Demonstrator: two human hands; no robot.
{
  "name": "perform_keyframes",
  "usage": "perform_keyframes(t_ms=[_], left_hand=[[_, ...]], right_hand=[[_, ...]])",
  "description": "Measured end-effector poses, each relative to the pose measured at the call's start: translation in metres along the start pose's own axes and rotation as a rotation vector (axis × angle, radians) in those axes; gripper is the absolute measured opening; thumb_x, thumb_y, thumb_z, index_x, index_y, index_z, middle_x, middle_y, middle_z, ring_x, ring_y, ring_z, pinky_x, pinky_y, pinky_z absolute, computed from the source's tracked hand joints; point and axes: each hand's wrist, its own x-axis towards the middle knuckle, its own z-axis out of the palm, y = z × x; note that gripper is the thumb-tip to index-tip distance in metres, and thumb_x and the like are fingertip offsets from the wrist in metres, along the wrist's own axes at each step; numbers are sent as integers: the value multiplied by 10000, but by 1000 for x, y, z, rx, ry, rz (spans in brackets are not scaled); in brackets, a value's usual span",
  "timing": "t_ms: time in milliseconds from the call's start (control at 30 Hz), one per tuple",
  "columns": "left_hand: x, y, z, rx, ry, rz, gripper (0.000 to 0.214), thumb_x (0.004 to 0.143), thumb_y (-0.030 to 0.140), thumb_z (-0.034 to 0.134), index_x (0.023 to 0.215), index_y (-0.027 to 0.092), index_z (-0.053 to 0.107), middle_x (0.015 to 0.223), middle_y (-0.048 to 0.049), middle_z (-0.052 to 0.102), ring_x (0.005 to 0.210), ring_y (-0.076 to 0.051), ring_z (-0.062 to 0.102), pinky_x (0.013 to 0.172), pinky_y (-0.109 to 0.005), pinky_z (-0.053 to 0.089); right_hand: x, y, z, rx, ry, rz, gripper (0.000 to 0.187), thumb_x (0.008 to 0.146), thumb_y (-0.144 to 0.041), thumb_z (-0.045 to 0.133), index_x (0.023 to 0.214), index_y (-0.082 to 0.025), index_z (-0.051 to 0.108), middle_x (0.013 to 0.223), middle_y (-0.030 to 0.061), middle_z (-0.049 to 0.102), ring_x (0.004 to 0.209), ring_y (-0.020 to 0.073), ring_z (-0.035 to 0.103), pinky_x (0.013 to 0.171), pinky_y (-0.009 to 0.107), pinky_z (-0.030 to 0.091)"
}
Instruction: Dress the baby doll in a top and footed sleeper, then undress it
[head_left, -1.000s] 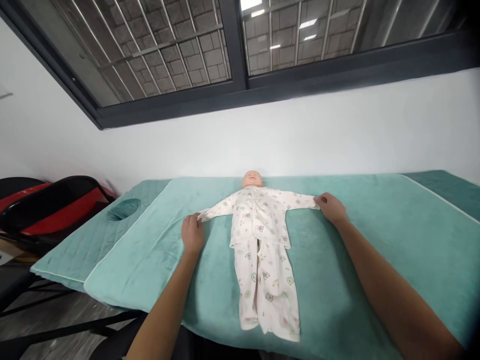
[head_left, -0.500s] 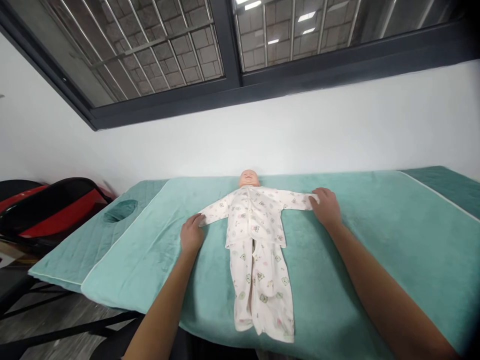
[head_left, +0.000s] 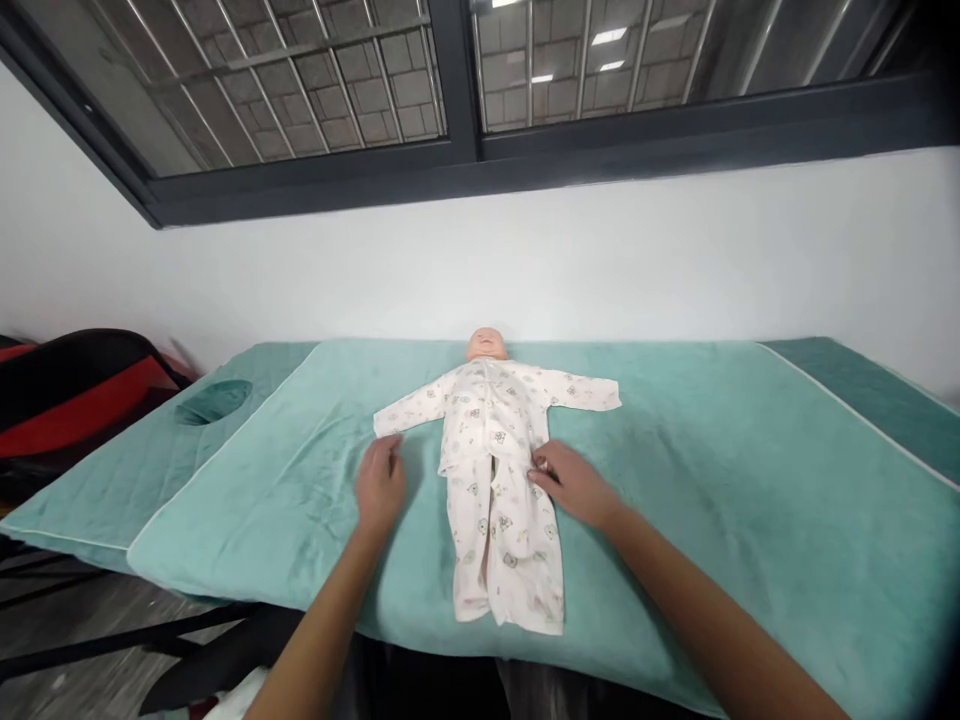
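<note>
Right hand [head_left: 576, 485] pinching hem of shirt [head_left: 469, 415] — left hand [head_left: 380, 485], thumb parted from fingers, just beside cuff [head_left: 382, 423] — doll [head_left: 487, 345] face-up on bed [head_left: 720, 500]

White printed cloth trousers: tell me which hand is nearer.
Right. The right hand is at the upper right edge of the trousers, by the hem of the white printed cloth shirt; the left hand is apart from them, near the cuff on its side.

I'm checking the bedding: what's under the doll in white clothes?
The teal cover shows around the doll and appears to continue beneath it. The patch right under its clothes is covered and cannot be seen.
</note>
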Motion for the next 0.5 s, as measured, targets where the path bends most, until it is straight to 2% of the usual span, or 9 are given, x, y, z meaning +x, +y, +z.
perform_keyframes(t_ms=[67, 167, 200, 267, 333, 400, 433, 500], left_hand=[[-40, 27, -8, -200, -73, -55, 254, 920, 252, 455, 1081, 185, 641, 1046, -72, 671, 972, -208, 624, 905, -347, 500], [-104, 63, -25, -430, -237, -180, 275, 949, 320, 470, 1152, 230, 630, 1081, -62, 661, 973, -199, 636, 873, -339, 527], [-124, 71, -30, -469, -311, -164, 285, 952, 326, 473, 1177, 246, 629, 1110, -67, 646, 1003, -201, 633, 892, -346, 528], [-157, 80, -36, -472, -369, -110, 310, 924, 349, 541, 1210, 271, 631, 1156, -84, 598, 1063, -220, 616, 919, -369, 532], [-179, 84, -37, -429, -373, -66, 443, 847, 386, 657, 1276, 291, 603, 1179, -97, 557, 1090, -249, 604, 920, -400, 544], [-192, 86, -33, -360, -347, -49, 545, 809, 373, 704, 1332, 315, 564, 1168, -97, 545, 1072, -258, 606, 896, -417, 558], [-195, 87, -29, -326, -326, -42, 542, 820, 348, 692, 1343, 326, 553, 1154, -94, 549, 1054, -253, 609, 880, -417, 563], [-196, 91, -21, -267, -260, -27, 476, 865, 284, 631, 1332, 336, 556, 1124, -91, 561, 1025, -242, 611, 854, -411, 566]], right_hand=[[-16, -11, 3, 15, -31, 35, 161, 953, -357, 502, 970, -220, 585, 1016, 66, 619, 953, 220, 589, 824, 368, 500], [-47, -24, 4, 120, 73, 124, 178, 951, -338, 501, 1061, -221, 578, 1121, 80, 609, 1023, 221, 589, 857, 365, 506], [-60, -30, 5, 166, 102, 135, 193, 949, -336, 504, 1092, -226, 570, 1156, 82, 603, 1036, 219, 593, 852, 356, 513], [-89, -45, 12, 235, 104, 99, 229, 924, -337, 549, 1132, -241, 561, 1210, 80, 597, 1053, 221, 601, 844, 342, 524], [-116, -61, 24, 218, 54, 42, 370, 846, -356, 671, 1186, -262, 559, 1260, 78, 589, 1119, 246, 588, 894, 358, 520], [-134, -74, 39, 143, 61, 37, 477, 795, -322, 731, 1235, -281, 553, 1259, 76, 597, 1139, 267, 580, 933, 389, 504], [-139, -79, 46, 117, 88, 59, 444, 807, -289, 715, 1223, -282, 560, 1206, 71, 618, 1097, 261, 595, 915, 388, 507], [-140, -87, 58, 125, 165, 133, 247, 865, -224, 625, 1106, -262, 589, 1017, 48, 643, 927, 222, 621, 809, 348, 519]])
